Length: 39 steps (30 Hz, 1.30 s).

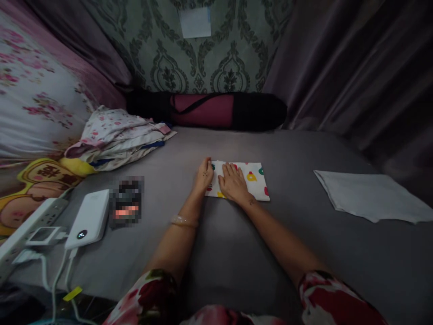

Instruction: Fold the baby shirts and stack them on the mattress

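Observation:
A folded white cloth (255, 187) printed with colourful figures in red, yellow and green lies flat on the grey sheet in front of me. My left hand (204, 175) is at the cloth's left edge, its fingers close together and gripping that side; the fingertips are partly hidden. Flat on top of the cloth, a little left of its middle, rests my right hand (233, 183), fingers stretched out and slightly apart. Both hands cover part of the print.
A folded pale cloth (370, 196) lies at the right. Left are a white power bank (89, 216) with cables, a power strip (50, 214), a yellow cushion (37, 189) and piled clothes (118, 135). A black and maroon long bag (206, 110) lies along the wall.

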{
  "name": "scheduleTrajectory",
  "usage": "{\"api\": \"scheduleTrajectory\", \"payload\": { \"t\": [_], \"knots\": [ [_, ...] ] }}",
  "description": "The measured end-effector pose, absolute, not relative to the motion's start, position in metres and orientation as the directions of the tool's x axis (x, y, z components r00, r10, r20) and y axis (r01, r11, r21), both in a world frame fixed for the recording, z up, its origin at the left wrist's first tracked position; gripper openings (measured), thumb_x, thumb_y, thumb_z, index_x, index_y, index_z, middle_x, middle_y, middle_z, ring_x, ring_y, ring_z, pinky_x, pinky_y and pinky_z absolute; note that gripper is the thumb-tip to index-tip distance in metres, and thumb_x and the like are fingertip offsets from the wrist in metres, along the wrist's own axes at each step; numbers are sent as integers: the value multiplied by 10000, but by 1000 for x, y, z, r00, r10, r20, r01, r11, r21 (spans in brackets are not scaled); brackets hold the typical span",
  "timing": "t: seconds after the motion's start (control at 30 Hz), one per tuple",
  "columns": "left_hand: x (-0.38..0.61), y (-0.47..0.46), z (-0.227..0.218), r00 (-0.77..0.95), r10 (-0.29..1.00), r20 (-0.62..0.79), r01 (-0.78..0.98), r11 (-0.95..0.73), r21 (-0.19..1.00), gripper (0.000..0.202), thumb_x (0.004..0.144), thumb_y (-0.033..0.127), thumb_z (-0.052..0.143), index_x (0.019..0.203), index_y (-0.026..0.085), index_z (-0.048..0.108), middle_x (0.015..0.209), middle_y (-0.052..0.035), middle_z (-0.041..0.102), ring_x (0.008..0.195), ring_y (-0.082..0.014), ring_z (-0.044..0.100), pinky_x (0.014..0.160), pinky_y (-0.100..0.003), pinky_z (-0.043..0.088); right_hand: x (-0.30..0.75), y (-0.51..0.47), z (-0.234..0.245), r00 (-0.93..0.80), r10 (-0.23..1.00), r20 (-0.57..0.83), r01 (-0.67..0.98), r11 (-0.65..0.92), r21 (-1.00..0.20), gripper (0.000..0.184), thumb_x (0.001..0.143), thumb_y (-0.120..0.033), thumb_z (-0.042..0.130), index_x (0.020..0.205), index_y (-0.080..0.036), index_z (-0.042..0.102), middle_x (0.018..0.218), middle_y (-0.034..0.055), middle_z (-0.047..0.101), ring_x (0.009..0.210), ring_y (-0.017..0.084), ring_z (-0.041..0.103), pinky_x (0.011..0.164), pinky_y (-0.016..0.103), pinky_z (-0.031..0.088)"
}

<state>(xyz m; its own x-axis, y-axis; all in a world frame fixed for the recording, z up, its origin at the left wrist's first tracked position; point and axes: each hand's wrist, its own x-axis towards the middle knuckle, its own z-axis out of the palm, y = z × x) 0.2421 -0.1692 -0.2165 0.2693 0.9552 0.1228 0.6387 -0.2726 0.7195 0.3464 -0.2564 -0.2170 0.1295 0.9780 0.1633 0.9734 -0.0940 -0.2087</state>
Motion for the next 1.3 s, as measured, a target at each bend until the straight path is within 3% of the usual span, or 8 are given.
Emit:
{"api": "scheduleTrajectory", "payload": {
  "t": [0.27,0.4,0.57,0.7,0.77,0.87,1.03,1.3],
  "knots": [
    [237,-165,-211,142,983,120,575,-181,798,424,980,213,219,1248,167,544,1249,-112,637,1175,-178,584,1020,-327,462,340,-249,-208,136,983,120,978,-114,-177,562,978,-325,321,1445,-20,388,1520,179,339,1423,288,246,1165,477,117],
    [236,-165,-210,139,982,129,581,-186,793,443,975,210,202,1269,152,528,1267,-123,626,1197,-188,572,1032,-344,450,320,-244,-203,51,984,171,985,-21,-172,553,986,-320,295,1464,-52,366,1543,155,303,1442,274,197,1169,469,93],
    [235,-165,-209,120,982,143,548,-186,816,438,971,210,212,1244,110,538,1260,-141,623,1191,-177,571,1035,-305,437,307,-243,-212,-4,994,109,975,28,-220,588,998,-368,253,1482,-43,329,1566,158,240,1451,281,166,1167,476,110],
    [236,-166,-210,144,969,201,567,-247,785,434,974,217,208,1246,131,534,1257,-134,625,1182,-184,573,1033,-324,437,317,-245,-204,9,996,85,959,15,-283,569,996,-316,255,1491,-41,311,1571,150,231,1454,267,160,1173,443,135],
    [240,-171,-213,192,943,272,589,-333,736,418,980,229,220,1254,157,528,1252,-118,630,1168,-188,580,1024,-346,446,328,-249,-197,46,993,108,957,-13,-288,559,987,-275,264,1488,-33,314,1568,151,241,1455,261,160,1177,430,128],
    [250,-183,-218,365,853,372,640,-520,565,395,960,182,282,1278,142,513,1263,-125,622,1227,-210,543,1069,-392,403,350,-259,-193,110,984,138,964,-72,-255,556,978,-256,273,1472,-11,339,1560,160,257,1452,266,167,1182,439,93],
    [266,-203,-228,606,749,268,692,-662,286,443,941,150,327,1354,60,459,1418,-179,495,1388,-266,370,1149,-462,279,377,-273,-208,114,987,113,976,-90,-200,569,974,-279,286,1480,-23,330,1561,155,252,1448,262,188,1182,452,83],
    [263,-206,-224,631,751,194,723,-660,206,488,988,281,285,1401,73,440,1496,-153,405,1413,-263,328,1162,-457,257,381,-273,-215,133,986,98,964,-106,-243,562,979,-292,263,1487,-64,335,1563,135,258,1445,242,207,1182,446,105]
  ]
}}
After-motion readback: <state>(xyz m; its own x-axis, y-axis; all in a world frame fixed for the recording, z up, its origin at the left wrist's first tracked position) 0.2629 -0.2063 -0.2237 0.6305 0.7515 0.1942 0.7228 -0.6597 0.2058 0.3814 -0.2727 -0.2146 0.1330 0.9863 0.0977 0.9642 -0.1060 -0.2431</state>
